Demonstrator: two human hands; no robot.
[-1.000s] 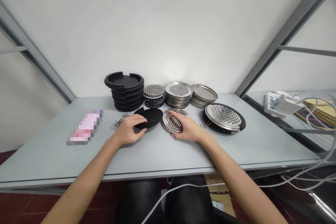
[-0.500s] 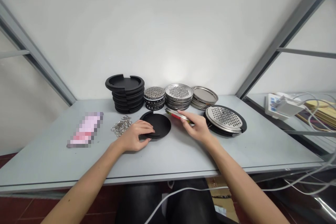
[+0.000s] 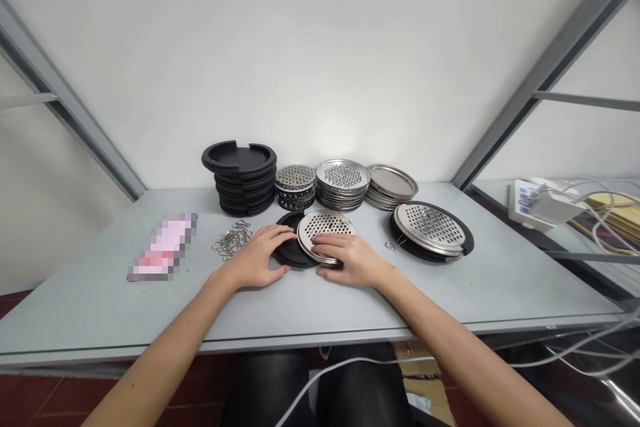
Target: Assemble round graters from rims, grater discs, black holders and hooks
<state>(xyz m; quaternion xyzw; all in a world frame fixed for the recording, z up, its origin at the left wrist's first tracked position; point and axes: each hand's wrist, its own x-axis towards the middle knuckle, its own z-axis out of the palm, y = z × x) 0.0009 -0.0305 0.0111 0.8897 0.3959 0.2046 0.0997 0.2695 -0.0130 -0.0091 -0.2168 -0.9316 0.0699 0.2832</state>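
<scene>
A round black holder (image 3: 289, 250) lies flat near the middle of the table. My left hand (image 3: 263, 257) grips its left edge, with the fingertips on top and the thumb at the near side. My right hand (image 3: 350, 258) holds a small stack of round metal grater discs (image 3: 325, 221), fingers on the top face and thumb at the near rim. The discs overlap the right part of the black holder. Metal clips (image 3: 234, 239) lie in a pile left of my left hand. To the right is another black holder carrying stacked discs (image 3: 429, 223), with a clip (image 3: 395, 244) beside it.
Along the wall stand black holders (image 3: 245, 190), small grater discs (image 3: 295, 177), larger grater discs (image 3: 343, 175) and plain metal discs (image 3: 393, 181). A blurred pink phone-like object (image 3: 164, 247) lies left. A power strip (image 3: 530, 203) and cables are far right.
My right hand has moved left and down, and the tilted discs in it now lie nearly flat over the black holder's right part. My left hand remains at the holder's left edge.
</scene>
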